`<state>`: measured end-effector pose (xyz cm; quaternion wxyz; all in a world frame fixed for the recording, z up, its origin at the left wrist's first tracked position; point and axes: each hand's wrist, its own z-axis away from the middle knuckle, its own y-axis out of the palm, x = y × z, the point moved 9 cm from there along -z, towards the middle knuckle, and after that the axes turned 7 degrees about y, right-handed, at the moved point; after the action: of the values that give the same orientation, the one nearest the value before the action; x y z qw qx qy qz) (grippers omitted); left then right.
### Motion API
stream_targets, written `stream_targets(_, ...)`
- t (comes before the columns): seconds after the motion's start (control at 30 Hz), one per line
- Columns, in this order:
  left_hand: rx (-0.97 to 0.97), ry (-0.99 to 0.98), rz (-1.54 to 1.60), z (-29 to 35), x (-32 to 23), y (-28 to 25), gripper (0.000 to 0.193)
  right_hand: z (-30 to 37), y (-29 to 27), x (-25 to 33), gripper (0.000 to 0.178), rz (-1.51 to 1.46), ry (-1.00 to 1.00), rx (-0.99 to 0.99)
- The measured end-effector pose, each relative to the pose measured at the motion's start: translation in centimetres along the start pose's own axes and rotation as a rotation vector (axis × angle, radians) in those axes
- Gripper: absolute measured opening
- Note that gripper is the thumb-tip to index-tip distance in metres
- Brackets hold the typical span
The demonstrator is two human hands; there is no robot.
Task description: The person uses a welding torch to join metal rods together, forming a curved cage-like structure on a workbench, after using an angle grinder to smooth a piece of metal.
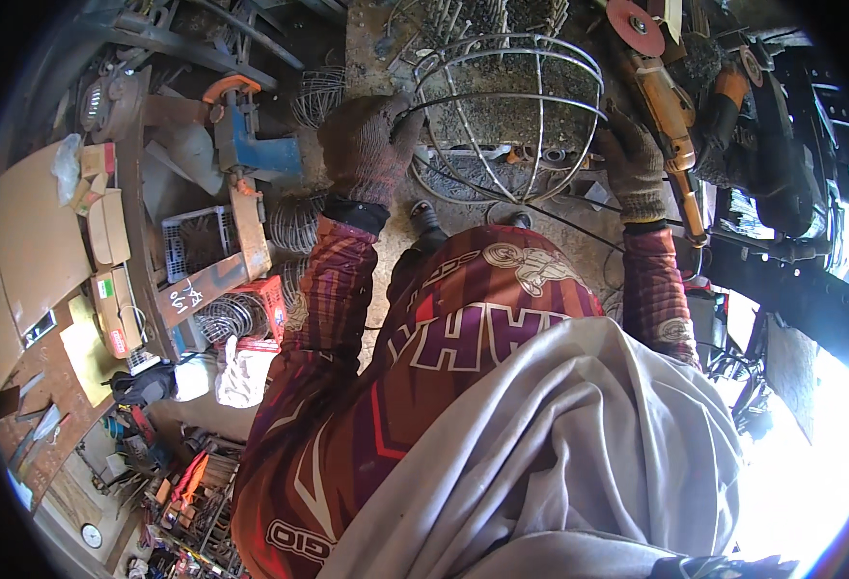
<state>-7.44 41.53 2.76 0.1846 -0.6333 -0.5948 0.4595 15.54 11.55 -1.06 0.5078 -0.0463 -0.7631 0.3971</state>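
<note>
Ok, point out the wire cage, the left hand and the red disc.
Wire cage (540,96): head view, on a crossing of its wires.
Left hand (362,150): head view, on its gloved middle.
Red disc (627,23): head view, on its flat face.

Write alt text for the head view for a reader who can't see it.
A person's gloved left hand and right hand hold a domed wire frame at a cluttered work surface. An orange grinder with a red disc lies to the right.
</note>
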Motion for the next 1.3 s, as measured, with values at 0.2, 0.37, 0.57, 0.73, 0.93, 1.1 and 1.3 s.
stream_targets(0.2,-0.023,0.044,-0.062,-0.2,-1.3,-0.8,0.019,-0.1,0.0,1.3,0.031,0.048,0.003,-0.008)
stream_targets(0.37,0.048,-0.079,-0.001,-0.7,-0.9,0.0,0.018,-0.5,0.0,1.4,0.031,-0.059,0.048,-0.018)
stream_targets(0.57,0.019,-0.058,0.002,-1.5,-1.4,-0.1,0.021,-1.5,-0.3,3.5,0.034,0.191,-0.1,-0.047)
stream_targets(0.73,0.065,-0.066,0.116,-1.2,-0.3,1.1,0.024,-1.7,-0.3,3.1,0.036,0.263,-0.175,-0.089)
stream_targets(0.93,0.089,-0.074,0.105,-1.7,-0.8,0.7,0.023,-1.7,-0.1,2.8,0.036,0.228,-0.013,-0.042)
stream_targets(1.1,0.116,-0.15,0.144,-1.5,-0.5,0.9,0.024,-1.8,0.2,2.3,0.037,0.217,-0.029,-0.039)
stream_targets(1.3,0.111,-0.157,0.165,-0.9,0.6,1.5,0.027,-2.3,0.7,1.7,0.036,0.086,0.17,0.104)
